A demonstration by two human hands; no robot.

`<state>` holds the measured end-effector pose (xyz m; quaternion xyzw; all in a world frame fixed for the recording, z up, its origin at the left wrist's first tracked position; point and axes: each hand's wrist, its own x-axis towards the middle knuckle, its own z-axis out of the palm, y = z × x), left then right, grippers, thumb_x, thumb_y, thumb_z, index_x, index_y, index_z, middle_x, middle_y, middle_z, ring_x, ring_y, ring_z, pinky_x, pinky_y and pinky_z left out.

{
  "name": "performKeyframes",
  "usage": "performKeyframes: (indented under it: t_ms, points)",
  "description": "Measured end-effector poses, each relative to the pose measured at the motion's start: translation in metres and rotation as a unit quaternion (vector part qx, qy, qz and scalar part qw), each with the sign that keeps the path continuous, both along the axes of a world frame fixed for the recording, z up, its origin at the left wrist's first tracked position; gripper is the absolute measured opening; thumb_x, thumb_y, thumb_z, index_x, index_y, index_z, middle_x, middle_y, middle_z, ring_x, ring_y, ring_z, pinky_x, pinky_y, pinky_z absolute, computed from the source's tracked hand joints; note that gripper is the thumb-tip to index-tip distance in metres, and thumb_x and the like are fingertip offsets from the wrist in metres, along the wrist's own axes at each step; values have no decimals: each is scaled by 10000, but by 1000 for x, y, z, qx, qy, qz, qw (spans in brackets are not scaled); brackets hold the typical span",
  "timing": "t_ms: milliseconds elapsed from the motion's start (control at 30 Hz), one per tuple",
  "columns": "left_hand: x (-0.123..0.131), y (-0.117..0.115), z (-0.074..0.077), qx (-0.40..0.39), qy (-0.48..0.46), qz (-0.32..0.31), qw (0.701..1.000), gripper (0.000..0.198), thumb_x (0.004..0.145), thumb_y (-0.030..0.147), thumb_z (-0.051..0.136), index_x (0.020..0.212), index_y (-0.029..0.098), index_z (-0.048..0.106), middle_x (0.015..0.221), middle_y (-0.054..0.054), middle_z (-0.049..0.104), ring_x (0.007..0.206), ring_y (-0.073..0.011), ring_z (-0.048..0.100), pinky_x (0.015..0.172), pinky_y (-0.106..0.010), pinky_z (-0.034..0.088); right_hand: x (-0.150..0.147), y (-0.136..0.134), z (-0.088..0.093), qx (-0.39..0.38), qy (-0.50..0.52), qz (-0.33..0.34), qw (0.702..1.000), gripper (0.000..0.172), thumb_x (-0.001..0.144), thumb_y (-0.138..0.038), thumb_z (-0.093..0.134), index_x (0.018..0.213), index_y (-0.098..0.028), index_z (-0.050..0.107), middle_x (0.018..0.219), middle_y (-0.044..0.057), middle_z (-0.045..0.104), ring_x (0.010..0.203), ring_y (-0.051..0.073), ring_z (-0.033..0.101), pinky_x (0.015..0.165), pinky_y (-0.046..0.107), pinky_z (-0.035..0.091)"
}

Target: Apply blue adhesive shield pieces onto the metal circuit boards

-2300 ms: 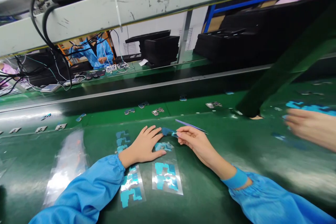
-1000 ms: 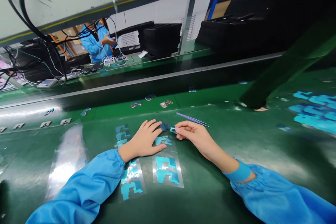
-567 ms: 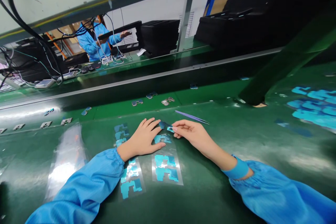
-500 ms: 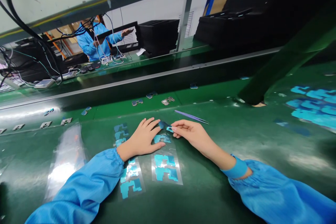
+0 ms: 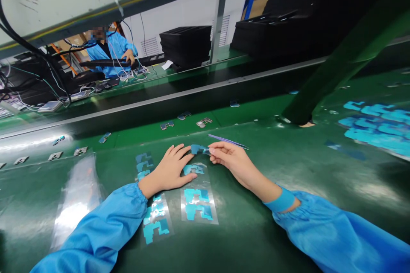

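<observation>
My left hand [image 5: 171,168] lies flat with its fingers spread across the top of a clear sheet [image 5: 213,204] of blue film stickers. Between thumb and fingertips, my right hand [image 5: 235,164] pinches the right end of a blue film sticker [image 5: 197,149]. That sticker's left end is by my left fingertips; whether it is wholly off the sheet, I cannot tell. Purple tweezers [image 5: 226,140] lie just beyond my right hand. Partly under my left hand and wrist runs a second strip of blue stickers [image 5: 156,231].
Clear plastic sheets [image 5: 77,200] lie at left. Small circuit boards [image 5: 204,122] are spread along the back ledge. A pile of blue film pieces [image 5: 378,132] sits at right, past a dark green post [image 5: 320,76]. Across the bench, a person in blue [image 5: 112,47] works beside black trays [image 5: 185,45].
My right hand has drawn the blue sticker out flatter, slightly up. My left hand keeps its place on the sheet. The person opposite has lowered a dark frame and an arm. The view shifted slightly.
</observation>
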<state>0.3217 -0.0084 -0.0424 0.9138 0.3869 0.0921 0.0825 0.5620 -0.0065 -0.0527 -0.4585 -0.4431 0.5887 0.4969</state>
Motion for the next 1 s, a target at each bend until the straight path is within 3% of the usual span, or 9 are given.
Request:
performKeyframes:
  t_ms: [700,1000]
  points:
    - [0,0,-1,5,11,-10,1000,584,946,606,537,1329,167,582,1590,-152,425,1490,-395,335,1217,-631,267,-3,-1,1,17,-50,67,996,398,676,-475,845,903,-164,741,686,37,727,628,170,667,662,344,560]
    - [0,0,-2,0,-2,0,1000,647,943,613,543,1430,188,518,1554,-160,469,1495,-378,342,1218,-631,260,1,0,-1,20,-22,16,999,300,721,-432,811,905,-206,738,675,47,701,625,177,643,645,349,530]
